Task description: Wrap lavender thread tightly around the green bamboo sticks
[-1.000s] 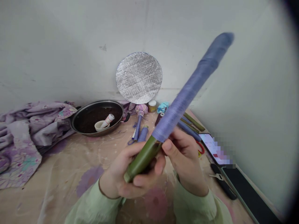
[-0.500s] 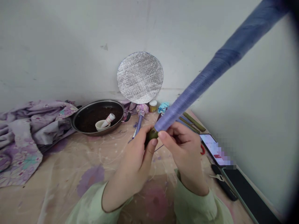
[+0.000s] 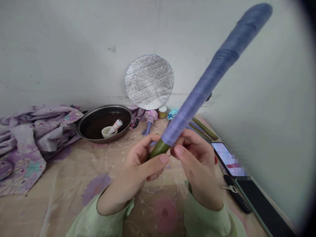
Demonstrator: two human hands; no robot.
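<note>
The left hand is closed around the bare green end of the wrapped stick, which is held in the air above the front middle of the table and slants up to the right. Half a second ago this hand covered nearly all of the green part and the far tip went out of view; now more green surface shows and the rounded tip is visible. The right hand bends its fingers behind the lowest turns of winding; whether it pinches the thin thread there, I cannot tell. The green part is smooth, while the purple thread lies in fine, tight rings, becoming thicker and lumpy near the tip. Along the right edge of the table lie a phone, its side blurred into squares, and a metal key. Toward the back edge stand a round dark pan, holding a white cup, and a wrinkled silver disc, its purple handle partly hidden by the left hand.
</note>
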